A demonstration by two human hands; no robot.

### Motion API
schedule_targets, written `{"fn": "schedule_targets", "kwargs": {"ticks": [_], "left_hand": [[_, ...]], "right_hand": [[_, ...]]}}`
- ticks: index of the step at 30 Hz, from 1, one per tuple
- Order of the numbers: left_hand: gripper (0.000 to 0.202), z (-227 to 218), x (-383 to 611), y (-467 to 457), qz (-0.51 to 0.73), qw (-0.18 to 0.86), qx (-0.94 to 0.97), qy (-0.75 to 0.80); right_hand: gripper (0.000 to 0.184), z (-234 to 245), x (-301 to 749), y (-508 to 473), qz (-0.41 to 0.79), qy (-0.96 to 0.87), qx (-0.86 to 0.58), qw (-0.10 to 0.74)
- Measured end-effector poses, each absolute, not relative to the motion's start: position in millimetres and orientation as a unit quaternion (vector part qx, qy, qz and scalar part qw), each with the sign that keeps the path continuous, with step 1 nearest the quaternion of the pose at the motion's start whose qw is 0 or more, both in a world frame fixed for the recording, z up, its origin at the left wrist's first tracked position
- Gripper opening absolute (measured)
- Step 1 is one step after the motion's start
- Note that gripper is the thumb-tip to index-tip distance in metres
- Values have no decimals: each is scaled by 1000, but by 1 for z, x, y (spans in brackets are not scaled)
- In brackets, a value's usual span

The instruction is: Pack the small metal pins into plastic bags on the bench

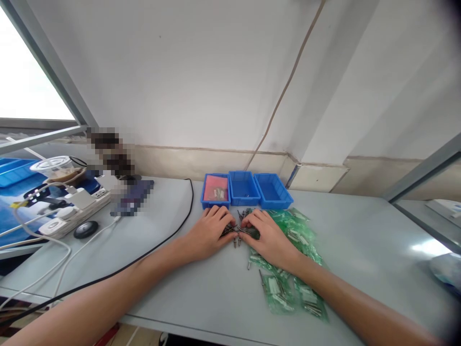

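Note:
My left hand (211, 230) and my right hand (268, 236) rest side by side on a pale grey table (360, 240), fingertips nearly touching. Between them lies a small heap of dark metal pins (237, 230). Both hands have their fingers curled and pinched onto pins at the heap's middle. Several green plastic packets (288, 269) holding more small parts lie under and to the right of my right hand. A few loose pins sit just in front of the heap.
Three blue trays stand at the back: the left tray (215, 190) holds a pink sheet and small parts, the middle tray (244, 188) and right tray (272, 190) look almost bare. A black cable (180, 221) crosses the table. A power strip (77, 211) with chargers lies left.

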State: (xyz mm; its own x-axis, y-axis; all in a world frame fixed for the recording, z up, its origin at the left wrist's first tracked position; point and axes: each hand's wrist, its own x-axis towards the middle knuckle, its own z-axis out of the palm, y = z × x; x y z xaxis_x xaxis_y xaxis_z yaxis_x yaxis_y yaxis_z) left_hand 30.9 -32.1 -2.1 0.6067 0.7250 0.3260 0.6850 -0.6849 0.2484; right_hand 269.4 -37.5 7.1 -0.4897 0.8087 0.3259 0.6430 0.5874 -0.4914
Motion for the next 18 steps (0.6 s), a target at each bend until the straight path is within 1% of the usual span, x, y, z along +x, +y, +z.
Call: {"fn": "schedule_targets", "kwargs": {"ticks": [3,7,18], "left_hand": [[23,-1,31,-32,199,53,897,392],[20,0,31,-32,197,59,900,386],[17,-1,31,-32,191,53,902,383]], "right_hand": [[6,7,270,-37,146,-859,-420,254],[11,9,269,-37,137,-863,-424,239],[13,6,269,-36,138,-860,-427,243]]}}
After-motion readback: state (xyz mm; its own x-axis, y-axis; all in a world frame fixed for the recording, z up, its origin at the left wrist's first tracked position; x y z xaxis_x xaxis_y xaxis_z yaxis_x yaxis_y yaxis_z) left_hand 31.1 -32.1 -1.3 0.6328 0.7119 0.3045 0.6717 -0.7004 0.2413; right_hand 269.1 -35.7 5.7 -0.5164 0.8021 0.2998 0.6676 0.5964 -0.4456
